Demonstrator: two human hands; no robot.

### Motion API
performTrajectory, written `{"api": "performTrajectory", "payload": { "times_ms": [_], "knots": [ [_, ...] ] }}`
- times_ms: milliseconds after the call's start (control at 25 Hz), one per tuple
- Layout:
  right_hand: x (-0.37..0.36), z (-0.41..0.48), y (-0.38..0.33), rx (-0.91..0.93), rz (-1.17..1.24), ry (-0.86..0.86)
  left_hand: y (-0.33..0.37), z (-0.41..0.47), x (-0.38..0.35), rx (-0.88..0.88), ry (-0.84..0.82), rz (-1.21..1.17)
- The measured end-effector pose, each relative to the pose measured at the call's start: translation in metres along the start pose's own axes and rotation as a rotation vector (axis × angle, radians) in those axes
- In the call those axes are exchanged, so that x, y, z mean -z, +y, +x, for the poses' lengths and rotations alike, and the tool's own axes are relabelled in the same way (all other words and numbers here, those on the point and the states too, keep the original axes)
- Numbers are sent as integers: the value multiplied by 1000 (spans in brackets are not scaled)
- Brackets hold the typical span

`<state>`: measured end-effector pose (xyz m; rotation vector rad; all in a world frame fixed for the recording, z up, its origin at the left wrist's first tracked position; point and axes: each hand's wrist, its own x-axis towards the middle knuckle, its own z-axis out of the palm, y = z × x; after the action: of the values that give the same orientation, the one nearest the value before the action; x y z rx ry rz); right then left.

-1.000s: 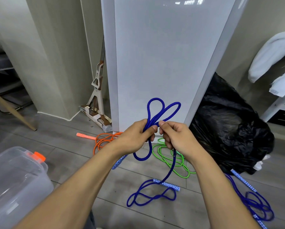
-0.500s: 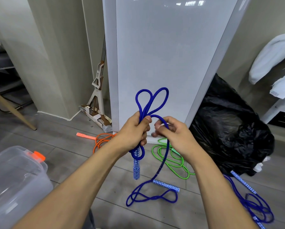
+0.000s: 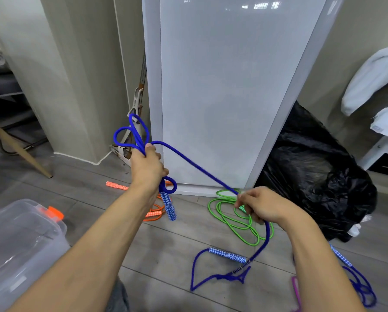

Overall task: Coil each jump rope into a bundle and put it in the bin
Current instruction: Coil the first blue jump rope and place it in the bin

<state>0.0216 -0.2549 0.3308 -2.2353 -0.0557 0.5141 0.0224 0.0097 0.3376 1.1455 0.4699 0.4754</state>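
My left hand (image 3: 147, 168) grips a bunch of loops of the blue jump rope (image 3: 195, 167), held up above the floor. One patterned blue handle (image 3: 169, 207) hangs below that fist. From the loops the cord runs taut down to my right hand (image 3: 259, 206), which pinches it lower and to the right. Past my right hand the cord drops to the floor, where the rope's other handle (image 3: 228, 255) lies. The clear plastic bin (image 3: 19, 244) with an orange latch stands at the lower left.
On the floor lie an orange rope (image 3: 153, 213), a green rope (image 3: 233, 219), a second blue rope (image 3: 357, 282) at the lower right and a pink piece (image 3: 296, 291). A black bag (image 3: 319, 176), a white panel (image 3: 222, 86) and a mop (image 3: 136, 109) stand behind.
My hands have parted: the left moved left and up with the loops, the right slid down the cord to the right, drawing it taut. The floor slack has shortened.
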Motion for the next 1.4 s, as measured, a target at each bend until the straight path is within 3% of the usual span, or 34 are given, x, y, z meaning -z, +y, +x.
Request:
{"api": "performTrajectory", "payload": {
  "times_ms": [80, 160, 480, 760, 1000, 1160, 1400],
  "knots": [
    [0, 5, -2, 94, 128, 217, -2, -4, -3, 6, -72, 28],
    [-5, 4, -14, 193, 352, 330, -3, -16, -10, 32, -187, 47],
    [-41, -7, -56, 327, 481, 263, -1, -51, -20, 131, -452, 157],
    [-57, -12, -61, 361, 452, 495, -7, -58, -24, 74, -477, 337],
    [-65, -12, -59, 428, 289, 409, -16, -52, -21, 134, -488, 341],
    [-63, -11, -57, 349, 135, 263, -14, -44, -24, 104, -381, 312],
    [-47, -13, -39, 197, 85, -227, -6, -11, -13, 241, -114, -223]
  ]
}}
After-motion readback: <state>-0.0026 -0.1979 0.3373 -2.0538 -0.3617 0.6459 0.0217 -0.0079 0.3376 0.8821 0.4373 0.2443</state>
